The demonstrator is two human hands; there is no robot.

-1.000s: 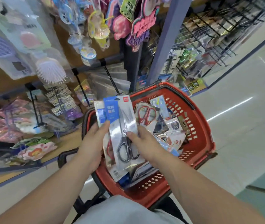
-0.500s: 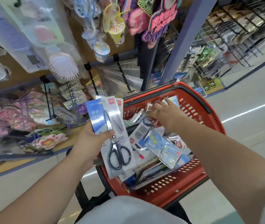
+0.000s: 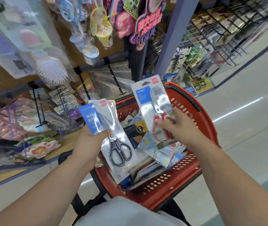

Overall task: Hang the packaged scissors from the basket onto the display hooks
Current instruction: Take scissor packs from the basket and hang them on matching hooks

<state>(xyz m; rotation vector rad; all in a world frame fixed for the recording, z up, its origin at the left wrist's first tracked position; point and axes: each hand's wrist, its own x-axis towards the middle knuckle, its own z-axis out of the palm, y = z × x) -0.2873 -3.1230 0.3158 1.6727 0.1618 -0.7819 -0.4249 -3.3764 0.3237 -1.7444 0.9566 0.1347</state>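
Observation:
My left hand (image 3: pixel 89 142) grips a small stack of packaged black-handled scissors (image 3: pixel 113 137) by its left edge, over the near left rim of the red basket (image 3: pixel 200 121). My right hand (image 3: pixel 177 129) holds a pack of red-handled scissors (image 3: pixel 153 108) raised above the basket, upright, thumb on the front. More packaged items (image 3: pixel 156 162) lie piled in the basket. Bare black display hooks (image 3: pixel 115 80) stick out from the shelf rail just behind the basket.
Hair brushes (image 3: pixel 51 70), cups (image 3: pixel 102 30) and bagged goods hang on the shelf at left. A blue pillar (image 3: pixel 174 38) rises behind the basket, with wire racks (image 3: pixel 219 30) to its right. Pale open floor (image 3: pixel 244 128) lies to the right.
My right hand has come up out of the basket with a red-handled scissors pack. The left hand keeps hold of the black-handled stack, shifted slightly.

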